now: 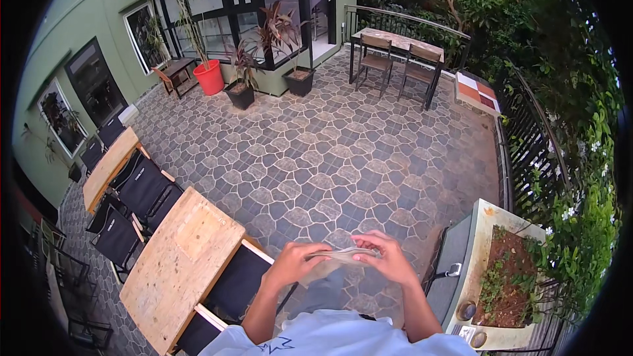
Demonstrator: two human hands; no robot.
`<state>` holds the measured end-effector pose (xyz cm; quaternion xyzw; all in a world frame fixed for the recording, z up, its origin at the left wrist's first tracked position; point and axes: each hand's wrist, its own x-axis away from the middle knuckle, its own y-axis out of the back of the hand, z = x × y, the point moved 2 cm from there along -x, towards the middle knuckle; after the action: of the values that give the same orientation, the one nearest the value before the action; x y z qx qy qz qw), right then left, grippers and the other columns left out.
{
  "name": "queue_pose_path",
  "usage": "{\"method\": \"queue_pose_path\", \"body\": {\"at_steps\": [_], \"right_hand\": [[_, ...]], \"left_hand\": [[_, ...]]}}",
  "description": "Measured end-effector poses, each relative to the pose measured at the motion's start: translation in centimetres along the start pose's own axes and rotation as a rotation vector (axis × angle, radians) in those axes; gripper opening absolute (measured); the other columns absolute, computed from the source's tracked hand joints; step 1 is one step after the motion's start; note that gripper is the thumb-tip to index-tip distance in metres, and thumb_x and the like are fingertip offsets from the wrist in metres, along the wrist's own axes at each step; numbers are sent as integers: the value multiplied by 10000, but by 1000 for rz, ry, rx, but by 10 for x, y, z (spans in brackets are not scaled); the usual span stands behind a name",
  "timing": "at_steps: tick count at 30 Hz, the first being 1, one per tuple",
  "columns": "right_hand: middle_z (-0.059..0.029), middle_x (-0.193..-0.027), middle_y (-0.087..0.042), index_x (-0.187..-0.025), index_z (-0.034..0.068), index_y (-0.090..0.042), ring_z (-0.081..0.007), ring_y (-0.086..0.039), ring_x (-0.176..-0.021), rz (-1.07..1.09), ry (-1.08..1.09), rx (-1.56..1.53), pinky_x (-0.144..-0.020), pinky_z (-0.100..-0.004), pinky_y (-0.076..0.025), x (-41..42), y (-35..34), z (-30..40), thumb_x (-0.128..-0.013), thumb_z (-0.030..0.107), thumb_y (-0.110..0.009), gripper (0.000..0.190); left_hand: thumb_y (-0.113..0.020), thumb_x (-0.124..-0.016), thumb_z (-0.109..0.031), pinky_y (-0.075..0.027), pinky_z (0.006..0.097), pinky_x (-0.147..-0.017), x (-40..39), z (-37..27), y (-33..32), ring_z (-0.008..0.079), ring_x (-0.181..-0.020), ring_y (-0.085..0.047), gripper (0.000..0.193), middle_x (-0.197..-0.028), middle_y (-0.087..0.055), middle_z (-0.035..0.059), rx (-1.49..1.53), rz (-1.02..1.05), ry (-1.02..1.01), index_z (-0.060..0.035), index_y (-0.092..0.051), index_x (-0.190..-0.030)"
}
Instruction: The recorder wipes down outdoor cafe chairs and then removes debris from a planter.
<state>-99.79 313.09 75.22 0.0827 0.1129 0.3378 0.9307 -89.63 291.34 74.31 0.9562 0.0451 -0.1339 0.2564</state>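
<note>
Both my hands are raised in front of my body, above the paved floor. A thin stack of pale, paper-like sheets (342, 255) spans the gap between them, seen nearly edge-on. My left hand (293, 263) pinches its left end, thumb below and fingers along the top. At the other end, my right hand (388, 258) grips it with the thumb against the near edge, its index finger lifted and curled above. The stack bows slightly in the middle. What is on the sheets cannot be made out.
On my left stands a wooden table (168, 277) with black fabric chairs (235, 282). A raised planter (507, 215) with a metal tap (452, 270) is close on my right. Farther off are another table (400, 42), potted plants (241, 94) and a railing (536, 123). Stone-patterned paving (316, 158) lies ahead.
</note>
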Motion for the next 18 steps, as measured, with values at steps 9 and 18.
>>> {"method": "queue_pose_path", "body": {"at_steps": [9, 18], "right_hand": [[-108, -860, -767, -1007, 51, -791, -163, -700, -711, -217, 12, 224, -628, -287, -526, -153, 58, -34, -807, 41, -784, 200], [-104, -826, -772, -920, 20, -799, -154, -715, -718, -475, 24, 255, -676, -274, -543, -291, 88, -64, -737, 24, -830, 186]], "left_hand": [[-786, -841, -189, -565, 370, -772, -194, 94, 45, 260, -875, -743, 283, -978, -760, 127, -105, 289, 96, -66, -746, -1093], [-721, -874, -80, -572, 340, -760, -300, 174, 98, 244, -838, -741, 206, -941, -761, 133, -59, 101, 55, -40, -752, -1074]]}}
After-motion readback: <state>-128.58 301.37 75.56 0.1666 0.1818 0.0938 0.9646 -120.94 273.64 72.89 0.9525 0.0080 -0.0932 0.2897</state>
